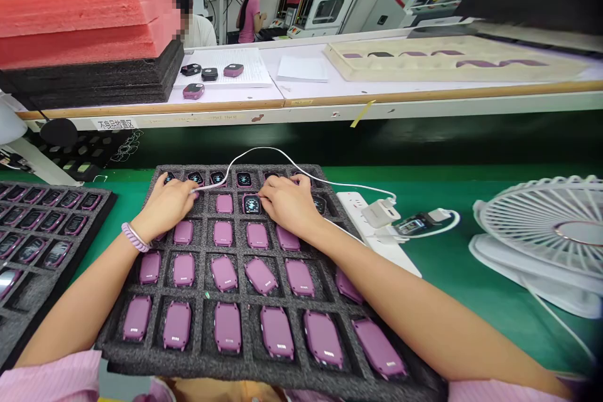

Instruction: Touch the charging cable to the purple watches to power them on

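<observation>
My left hand (170,202) is closed at the upper left of a grey foam tray (198,295), with the end of a white charging cable (264,149) at its fingertips. My right hand (291,202) has bent fingers at the right edge of a smartwatch (252,204) with a lit screen; its other fingertips are hidden. In the back row lie more watches with screens up, such as a lit one (244,179). Purple watch bodies (227,326) lie back side up in the nearer rows. A second white cable (346,230) emerges beyond my right forearm.
A power strip (348,201) with a charger (379,213) stands right of the tray, near a white fan (556,226). Another watch tray (47,226) lies left. The shelf (301,91) holds stacked foam (85,25), several watches and a cream tray (400,72). Two people are beyond.
</observation>
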The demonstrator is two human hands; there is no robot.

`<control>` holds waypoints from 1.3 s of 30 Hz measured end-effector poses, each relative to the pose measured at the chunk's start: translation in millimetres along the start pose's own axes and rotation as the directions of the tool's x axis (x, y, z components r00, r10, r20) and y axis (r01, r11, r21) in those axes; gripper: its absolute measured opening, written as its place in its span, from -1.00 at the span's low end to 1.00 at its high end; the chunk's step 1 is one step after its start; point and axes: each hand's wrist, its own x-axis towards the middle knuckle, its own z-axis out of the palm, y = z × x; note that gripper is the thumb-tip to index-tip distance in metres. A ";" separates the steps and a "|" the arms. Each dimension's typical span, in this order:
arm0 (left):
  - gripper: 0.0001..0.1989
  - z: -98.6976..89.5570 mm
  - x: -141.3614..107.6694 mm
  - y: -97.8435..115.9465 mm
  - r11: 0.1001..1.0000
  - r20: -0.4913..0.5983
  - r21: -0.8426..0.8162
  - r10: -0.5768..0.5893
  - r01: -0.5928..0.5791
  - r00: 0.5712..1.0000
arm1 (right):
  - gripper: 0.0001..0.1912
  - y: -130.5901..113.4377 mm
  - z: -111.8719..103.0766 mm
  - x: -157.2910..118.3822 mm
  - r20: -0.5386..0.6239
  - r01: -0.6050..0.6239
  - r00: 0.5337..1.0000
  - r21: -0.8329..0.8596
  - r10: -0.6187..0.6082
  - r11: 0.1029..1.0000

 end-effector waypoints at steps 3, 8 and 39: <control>-0.61 6.0 3.5 -13.8 0.957 0.005 -0.255 -0.141 0.137 0.990 | -0.73 -3.4 -3.8 0.0 0.034 -0.026 0.999 -0.008 0.026 1.000; -0.52 17.7 6.6 -18.5 0.891 0.035 -0.426 -0.154 0.154 0.987 | -0.68 -1.9 -11.1 -0.5 -0.145 -0.074 0.987 -0.077 0.062 0.994; -0.48 31.9 5.1 -18.9 0.902 0.064 -0.384 -0.186 0.196 0.981 | -0.69 -30.0 13.4 31.8 0.087 0.111 0.988 0.211 -0.131 0.971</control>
